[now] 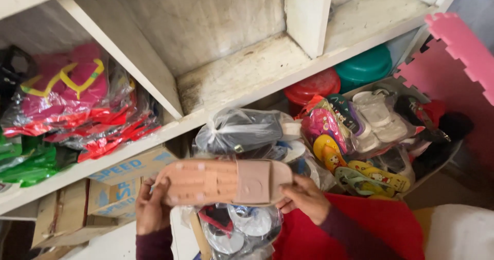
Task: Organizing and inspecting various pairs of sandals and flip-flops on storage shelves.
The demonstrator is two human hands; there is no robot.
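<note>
**Peach sandal held level before a white shelf unit**

Both hands are holding a peach slide sandal (224, 182) flat, in front of the shelf edge (170, 129). The left hand (151, 208) is gripping the heel end, fingers curled on its edge; the right hand (303, 197) is pinching the strap end. Bagged footwear (242, 131) is lying just behind; bagged pink flip-flops (67, 93) are filling the left compartment, while the middle compartment (226, 77) is standing bare.
</note>
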